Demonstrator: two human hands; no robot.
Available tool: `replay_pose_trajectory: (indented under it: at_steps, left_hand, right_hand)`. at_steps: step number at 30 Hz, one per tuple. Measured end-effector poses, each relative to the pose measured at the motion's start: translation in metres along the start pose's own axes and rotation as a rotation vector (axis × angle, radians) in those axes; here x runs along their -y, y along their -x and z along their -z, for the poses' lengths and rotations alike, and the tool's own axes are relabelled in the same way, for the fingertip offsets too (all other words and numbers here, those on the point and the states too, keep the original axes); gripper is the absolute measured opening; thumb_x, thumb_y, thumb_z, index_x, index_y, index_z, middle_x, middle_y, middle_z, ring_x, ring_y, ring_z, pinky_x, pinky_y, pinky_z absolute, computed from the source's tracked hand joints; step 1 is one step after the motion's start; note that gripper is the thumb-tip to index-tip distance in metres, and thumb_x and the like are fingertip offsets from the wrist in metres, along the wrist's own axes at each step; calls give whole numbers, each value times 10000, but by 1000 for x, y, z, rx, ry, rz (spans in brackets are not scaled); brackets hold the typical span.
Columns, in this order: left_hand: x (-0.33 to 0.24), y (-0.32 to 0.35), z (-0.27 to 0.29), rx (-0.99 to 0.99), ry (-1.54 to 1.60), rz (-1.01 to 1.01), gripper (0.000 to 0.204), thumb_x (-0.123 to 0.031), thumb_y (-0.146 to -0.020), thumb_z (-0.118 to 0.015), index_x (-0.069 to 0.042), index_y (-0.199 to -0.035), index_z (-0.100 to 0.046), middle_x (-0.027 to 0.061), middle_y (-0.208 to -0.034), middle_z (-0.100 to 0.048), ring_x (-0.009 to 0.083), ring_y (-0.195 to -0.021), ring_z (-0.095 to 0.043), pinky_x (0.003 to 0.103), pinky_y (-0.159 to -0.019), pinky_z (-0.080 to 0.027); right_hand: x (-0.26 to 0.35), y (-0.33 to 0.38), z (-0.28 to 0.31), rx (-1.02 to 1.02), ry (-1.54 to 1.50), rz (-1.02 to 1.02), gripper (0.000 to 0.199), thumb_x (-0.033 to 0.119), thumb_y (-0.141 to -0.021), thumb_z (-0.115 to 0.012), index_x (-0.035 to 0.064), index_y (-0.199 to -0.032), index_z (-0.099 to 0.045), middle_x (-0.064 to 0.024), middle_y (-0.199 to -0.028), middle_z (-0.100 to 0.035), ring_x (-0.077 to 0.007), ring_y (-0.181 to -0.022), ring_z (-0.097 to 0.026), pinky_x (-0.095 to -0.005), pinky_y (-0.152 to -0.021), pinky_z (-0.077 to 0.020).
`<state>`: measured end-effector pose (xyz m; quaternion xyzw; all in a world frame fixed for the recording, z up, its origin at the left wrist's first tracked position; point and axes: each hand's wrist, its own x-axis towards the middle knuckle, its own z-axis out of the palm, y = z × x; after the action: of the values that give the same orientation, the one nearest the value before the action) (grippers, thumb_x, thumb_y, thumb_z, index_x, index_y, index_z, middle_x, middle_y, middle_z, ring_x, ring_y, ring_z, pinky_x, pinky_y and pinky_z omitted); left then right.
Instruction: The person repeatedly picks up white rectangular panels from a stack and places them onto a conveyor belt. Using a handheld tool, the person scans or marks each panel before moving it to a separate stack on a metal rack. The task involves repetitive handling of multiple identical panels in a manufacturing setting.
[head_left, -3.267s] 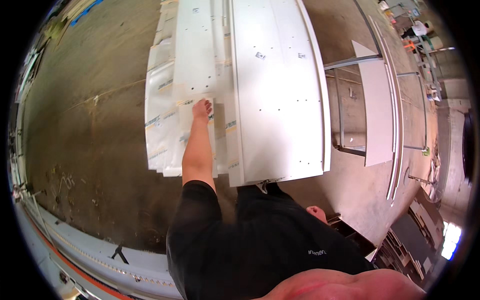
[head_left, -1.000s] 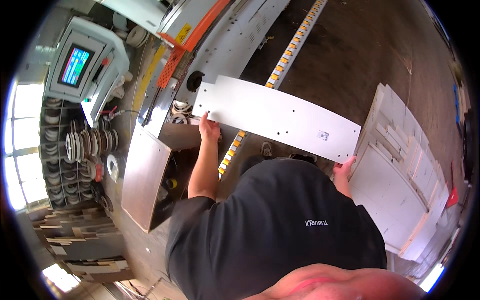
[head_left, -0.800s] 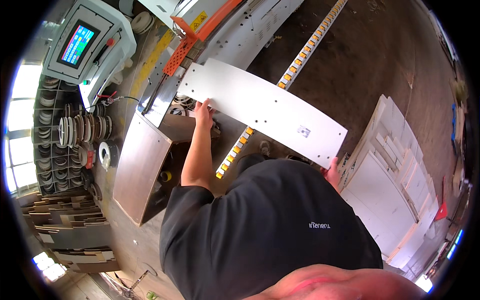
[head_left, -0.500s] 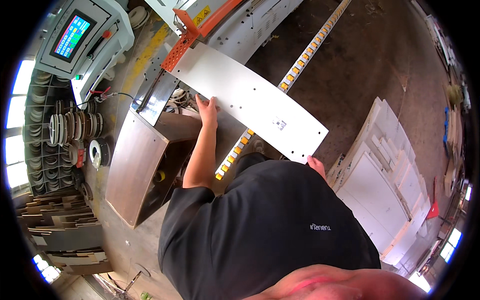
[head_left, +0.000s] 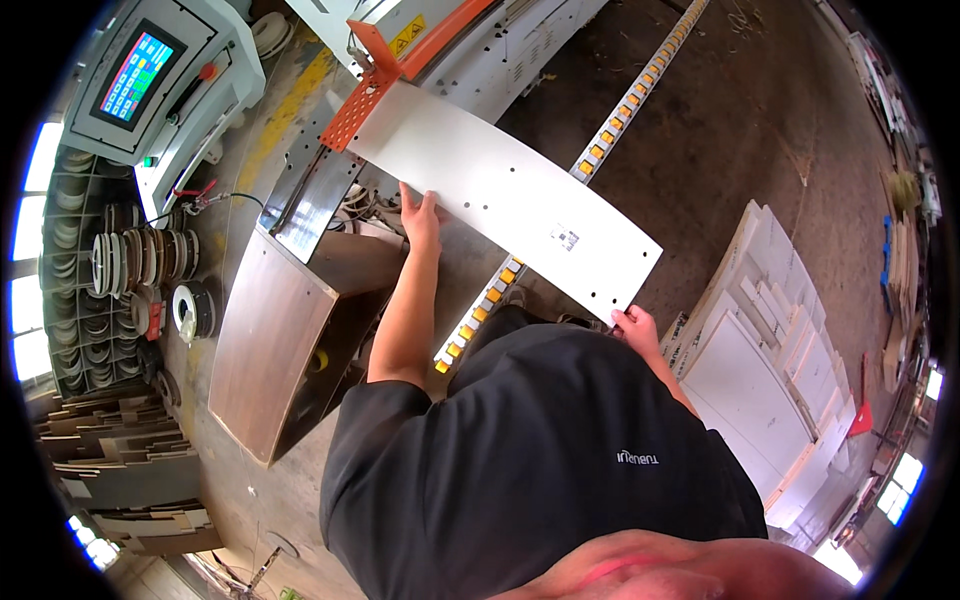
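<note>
Big machine ahead, orange guide at its near edge. Long white panel held off floor, long axis running from right hand up-left to guide. Left hand clasps near edge mid-length, nearer machine; right hand grips trailing corner.

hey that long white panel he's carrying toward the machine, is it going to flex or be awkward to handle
The white panel is probably stiff: held by the left hand on its long edge and the right hand at its near end, it shows no clear sag. Long and thin, it likely swings awkwardly. Its smooth face looks slippery, so gripping the edges seems wise.
</note>
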<state>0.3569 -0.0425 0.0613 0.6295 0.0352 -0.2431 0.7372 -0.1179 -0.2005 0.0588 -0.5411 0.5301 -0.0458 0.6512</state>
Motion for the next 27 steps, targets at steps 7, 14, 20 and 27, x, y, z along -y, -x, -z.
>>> replay_pose_trajectory:
  at_steps: [7,14,20,27]
  left_hand:
    - [1,-27,-51,54,49,35,798,-80,-975,-574,-227,-1649,-172,42,-920,-657,158,-648,-628,300,-569,-527]
    - [-1,-58,-102,49,-102,153,809,-114,-1000,-582,-246,-1649,-116,84,-1112,-641,205,-757,-658,390,-683,-572]
    - [9,-28,-163,117,-332,-41,549,-140,-980,-598,-52,-1496,-434,75,-1110,-634,184,-811,-611,323,-658,-496]
    - [108,156,-237,857,-397,176,160,-178,-1014,-625,-36,-1079,-660,42,-810,-653,125,-665,-579,274,-611,-487]
  right_hand:
    - [48,-27,21,-78,-30,1,231,244,-958,-719,31,-1045,-706,1,-881,-706,-55,-737,-612,-210,-651,-487]
    - [58,-56,51,-67,-310,32,335,247,-1004,-665,29,-1257,-645,-23,-1070,-708,-110,-912,-679,-248,-758,-521]
    - [8,-33,96,-72,-143,87,422,261,-1030,-620,34,-1384,-585,-63,-1239,-703,-141,-1024,-694,-272,-826,-530]
    - [-168,41,179,-299,8,-115,236,197,-976,-625,-4,-1044,-729,-102,-934,-766,-168,-798,-734,-303,-745,-570]
